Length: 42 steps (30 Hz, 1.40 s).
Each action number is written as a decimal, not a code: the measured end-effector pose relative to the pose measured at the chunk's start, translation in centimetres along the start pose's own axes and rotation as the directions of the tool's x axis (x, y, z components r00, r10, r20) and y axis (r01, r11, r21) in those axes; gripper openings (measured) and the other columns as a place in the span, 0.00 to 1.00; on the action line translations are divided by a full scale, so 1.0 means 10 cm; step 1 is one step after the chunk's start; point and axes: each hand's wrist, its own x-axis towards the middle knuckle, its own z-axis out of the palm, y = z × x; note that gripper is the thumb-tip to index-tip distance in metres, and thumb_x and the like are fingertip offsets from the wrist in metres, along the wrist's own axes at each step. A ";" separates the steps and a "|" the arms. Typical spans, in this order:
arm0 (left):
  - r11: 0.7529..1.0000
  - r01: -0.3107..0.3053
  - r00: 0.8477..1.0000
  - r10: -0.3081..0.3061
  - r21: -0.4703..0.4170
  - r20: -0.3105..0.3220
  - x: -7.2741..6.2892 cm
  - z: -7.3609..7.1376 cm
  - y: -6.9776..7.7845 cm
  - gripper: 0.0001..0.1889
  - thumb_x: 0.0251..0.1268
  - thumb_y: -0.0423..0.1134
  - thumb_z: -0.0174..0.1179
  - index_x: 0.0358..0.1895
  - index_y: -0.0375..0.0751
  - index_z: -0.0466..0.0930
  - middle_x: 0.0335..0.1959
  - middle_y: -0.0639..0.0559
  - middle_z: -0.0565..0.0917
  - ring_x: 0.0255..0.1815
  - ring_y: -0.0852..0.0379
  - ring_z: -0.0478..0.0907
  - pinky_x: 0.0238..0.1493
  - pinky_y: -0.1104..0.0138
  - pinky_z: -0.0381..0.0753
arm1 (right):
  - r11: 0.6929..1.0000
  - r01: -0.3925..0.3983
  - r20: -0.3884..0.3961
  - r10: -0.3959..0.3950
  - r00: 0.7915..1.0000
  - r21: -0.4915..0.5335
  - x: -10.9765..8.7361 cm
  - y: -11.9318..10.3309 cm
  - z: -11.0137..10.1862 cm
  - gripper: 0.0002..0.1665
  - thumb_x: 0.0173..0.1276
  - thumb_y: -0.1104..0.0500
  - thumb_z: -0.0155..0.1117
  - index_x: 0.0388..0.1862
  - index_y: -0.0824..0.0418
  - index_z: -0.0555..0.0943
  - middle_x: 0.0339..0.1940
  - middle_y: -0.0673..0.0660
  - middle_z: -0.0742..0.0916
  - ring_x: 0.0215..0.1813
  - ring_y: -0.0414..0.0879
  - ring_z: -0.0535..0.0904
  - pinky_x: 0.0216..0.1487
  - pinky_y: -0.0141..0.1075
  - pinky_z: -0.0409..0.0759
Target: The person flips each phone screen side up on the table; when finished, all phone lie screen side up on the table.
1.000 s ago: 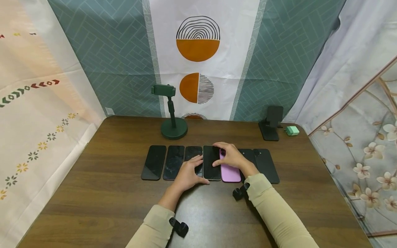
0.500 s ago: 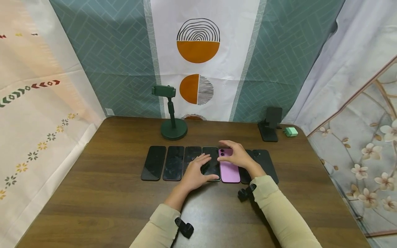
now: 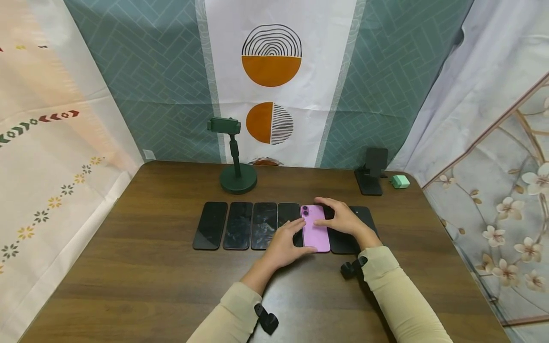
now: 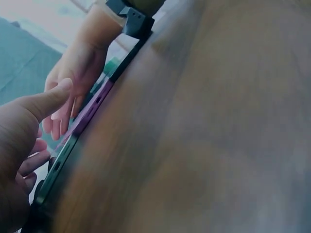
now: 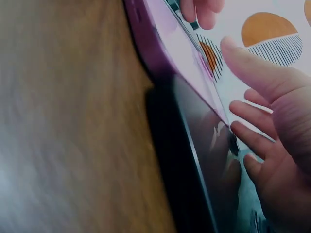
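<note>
Several smartphones lie side by side in a row. A pink phone [image 3: 316, 237] lies back up, its camera lenses at the upper left. My left hand [image 3: 285, 244] spans the dark-screened phone [image 3: 288, 212] on its left, thumb and fingertips reaching the pink phone's left edge. My right hand [image 3: 344, 220] is over the pink phone's right side and the dark phone [image 3: 344, 244] beside it, thumb apart from the fingers. In the right wrist view, the right hand's fingers [image 5: 252, 138] are loosely bent beside the phones and grip nothing. Contact with the phones is unclear.
Three black phones lie to the left, the outermost phone [image 3: 210, 226] tilted slightly. Another dark phone [image 3: 364, 216] is at the row's right end. Behind stand a green phone stand [image 3: 238, 178], a black stand [image 3: 369, 183] and a mint charger plug [image 3: 400, 181].
Both hands have shifted rightward along the row, from the dark-screened phone to the pink phone. The right hand has left the dark-screened phone. The phones keep roughly their places.
</note>
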 end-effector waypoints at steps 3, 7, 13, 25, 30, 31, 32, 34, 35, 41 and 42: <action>1.000 -0.023 1.000 0.023 -0.012 -0.001 0.03 0.05 0.03 0.41 0.54 0.55 0.77 0.67 0.33 0.76 0.69 0.43 0.76 0.72 0.43 0.70 0.75 0.51 0.63 | 1.000 -0.012 0.024 0.013 1.000 -0.018 -0.02 0.04 -0.03 0.45 0.60 0.52 0.79 0.73 0.65 0.72 0.71 0.65 0.77 0.74 0.66 0.66 0.72 0.64 0.62; 0.999 -0.042 0.999 0.042 0.002 -0.009 0.07 0.12 0.05 0.41 0.53 0.55 0.77 0.66 0.32 0.77 0.67 0.43 0.78 0.71 0.44 0.72 0.74 0.53 0.65 | 1.000 -0.024 0.060 0.025 0.998 -0.015 -0.04 0.07 -0.06 0.44 0.60 0.53 0.79 0.73 0.65 0.72 0.72 0.66 0.76 0.76 0.72 0.59 0.73 0.68 0.53; 0.999 -0.030 1.000 0.030 0.027 0.004 0.11 0.19 0.09 0.43 0.51 0.55 0.78 0.67 0.33 0.77 0.68 0.44 0.77 0.71 0.43 0.70 0.72 0.50 0.67 | 0.999 -0.052 0.073 0.052 0.996 -0.012 -0.08 0.09 -0.08 0.44 0.61 0.52 0.79 0.73 0.62 0.72 0.72 0.65 0.75 0.76 0.76 0.54 0.71 0.72 0.51; 0.994 -0.007 0.999 0.003 0.105 0.032 0.14 0.25 0.13 0.46 0.41 0.52 0.84 0.67 0.38 0.77 0.68 0.48 0.77 0.72 0.41 0.69 0.72 0.52 0.68 | 0.997 -0.073 0.079 0.073 0.994 -0.005 -0.11 0.12 -0.11 0.42 0.63 0.51 0.77 0.74 0.60 0.72 0.73 0.66 0.74 0.76 0.79 0.52 0.69 0.74 0.52; 0.996 -0.001 1.000 -0.001 0.085 0.017 0.13 0.25 0.14 0.42 0.45 0.50 0.82 0.66 0.37 0.78 0.67 0.46 0.79 0.71 0.41 0.71 0.70 0.50 0.70 | 0.998 -0.054 0.056 0.052 0.997 0.031 -0.11 0.15 -0.11 0.37 0.65 0.55 0.75 0.71 0.61 0.75 0.70 0.66 0.78 0.75 0.77 0.56 0.73 0.69 0.52; 0.997 0.001 1.000 -0.002 0.080 0.018 0.13 0.25 0.14 0.42 0.46 0.49 0.82 0.66 0.37 0.78 0.67 0.46 0.79 0.71 0.41 0.71 0.70 0.49 0.69 | 0.998 -0.047 0.054 0.045 0.998 0.039 -0.11 0.15 -0.11 0.35 0.66 0.56 0.74 0.71 0.62 0.75 0.69 0.66 0.78 0.75 0.76 0.57 0.73 0.68 0.52; 0.997 0.001 1.000 -0.002 0.078 0.018 0.13 0.25 0.14 0.41 0.46 0.49 0.82 0.66 0.37 0.78 0.67 0.46 0.79 0.71 0.41 0.71 0.70 0.49 0.69 | 0.998 -0.038 0.052 0.036 0.998 0.047 -0.11 0.16 -0.12 0.34 0.67 0.58 0.73 0.70 0.63 0.76 0.68 0.66 0.79 0.75 0.74 0.59 0.74 0.68 0.52; 0.998 0.000 1.000 -0.001 0.069 0.017 0.13 0.25 0.14 0.41 0.46 0.48 0.82 0.65 0.36 0.79 0.67 0.46 0.79 0.71 0.42 0.71 0.71 0.50 0.68 | 0.998 -0.020 0.049 0.017 0.999 0.062 -0.10 0.17 -0.12 0.31 0.69 0.62 0.70 0.69 0.65 0.76 0.67 0.67 0.80 0.75 0.71 0.62 0.75 0.67 0.51; 0.998 -0.001 1.000 0.000 0.064 0.017 0.13 0.25 0.14 0.40 0.47 0.48 0.82 0.65 0.36 0.79 0.67 0.46 0.79 0.71 0.43 0.70 0.72 0.50 0.67 | 0.997 -0.011 0.047 0.008 0.999 0.071 -0.10 0.17 -0.12 0.29 0.69 0.64 0.68 0.69 0.66 0.76 0.67 0.67 0.80 0.74 0.70 0.64 0.75 0.66 0.50; 0.998 -0.032 0.999 0.031 0.056 0.009 0.13 0.25 0.12 0.39 0.47 0.48 0.82 0.65 0.35 0.79 0.67 0.46 0.79 0.72 0.45 0.70 0.74 0.53 0.65 | 0.993 0.002 0.026 -0.005 1.000 0.120 -0.07 0.18 -0.13 0.28 0.68 0.73 0.62 0.67 0.67 0.77 0.65 0.66 0.81 0.72 0.64 0.69 0.74 0.63 0.59; 0.998 -0.040 0.999 0.040 0.053 0.005 0.13 0.24 0.12 0.39 0.47 0.48 0.82 0.64 0.35 0.80 0.66 0.45 0.79 0.71 0.45 0.71 0.73 0.53 0.65 | 0.992 0.004 0.022 -0.007 1.000 0.128 -0.07 0.18 -0.13 0.28 0.67 0.74 0.62 0.67 0.67 0.77 0.65 0.66 0.81 0.72 0.63 0.70 0.73 0.63 0.61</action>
